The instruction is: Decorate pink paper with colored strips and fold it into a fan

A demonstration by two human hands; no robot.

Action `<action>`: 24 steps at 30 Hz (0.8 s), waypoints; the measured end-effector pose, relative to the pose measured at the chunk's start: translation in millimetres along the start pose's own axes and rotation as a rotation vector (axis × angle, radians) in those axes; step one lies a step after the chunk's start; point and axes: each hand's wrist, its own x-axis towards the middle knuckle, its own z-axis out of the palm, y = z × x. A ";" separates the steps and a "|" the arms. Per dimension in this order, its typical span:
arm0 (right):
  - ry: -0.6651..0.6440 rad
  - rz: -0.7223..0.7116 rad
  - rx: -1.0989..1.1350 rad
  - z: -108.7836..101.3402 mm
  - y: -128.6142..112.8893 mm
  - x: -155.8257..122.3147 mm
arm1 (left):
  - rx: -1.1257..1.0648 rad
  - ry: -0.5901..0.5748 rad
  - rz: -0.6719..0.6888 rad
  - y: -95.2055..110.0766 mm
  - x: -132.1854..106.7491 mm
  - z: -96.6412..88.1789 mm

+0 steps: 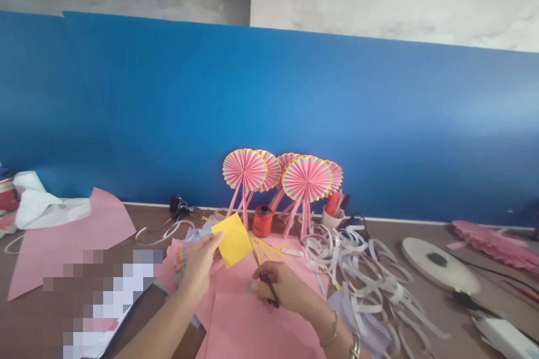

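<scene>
My left hand [207, 261] pinches a yellow square of paper [233, 241] by its left side and holds it up above pink paper sheets [261, 320]. In my right hand [282, 286] is a pair of scissors [269, 286] with dark handles. Their blades point up along the right edge of the yellow paper; whether they are cutting into it I cannot tell. Thin yellow strips [269, 248] lie on the pink paper just behind. Folded pink and striped paper [179, 258] sits beside my left wrist.
Several pleated pink paper rosettes [307, 178] stand against the blue partition [269, 90]. Before them is a red spool [263, 221], with a pen cup [332, 217] to the right. Curled white strips [366, 269] and a round cream disc [440, 261] lie at right, a pink sheet [76, 241] at left.
</scene>
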 end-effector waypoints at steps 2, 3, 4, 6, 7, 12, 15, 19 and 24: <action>0.006 0.005 0.007 0.2 -0.6 -0.2 | 0.007 -0.006 0.005 -0.6 -0.1 0.5; 0.009 0.004 0.013 0.3 -0.9 -0.3 | 0.011 -0.008 0.005 -0.8 -0.4 0.7; 0.009 0.002 0.019 0.4 -1.1 -0.3 | 0.015 -0.004 0.004 -0.9 -0.9 1.0; 0.009 0.001 0.024 0.6 -1.3 -0.5 | 0.026 -0.002 0.000 -1.2 -2.1 1.4; 0.010 0.002 0.022 0.7 -1.3 -0.6 | 0.031 -0.003 -0.001 -1.4 -2.6 1.5; 0.015 -0.002 0.016 0.8 -1.4 -1.3 | 0.037 -0.021 0.021 -3.2 -2.5 0.8; 0.018 0.001 0.023 0.9 -1.9 -0.8 | 0.033 -0.040 0.023 -3.2 -2.1 0.7; 0.027 0.016 0.024 0.9 -1.2 0.4 | 0.042 -0.015 0.007 -2.8 -2.6 1.0; 0.020 -0.011 0.013 0.1 0.9 0.6 | 0.032 -0.041 0.004 -2.8 -2.9 0.9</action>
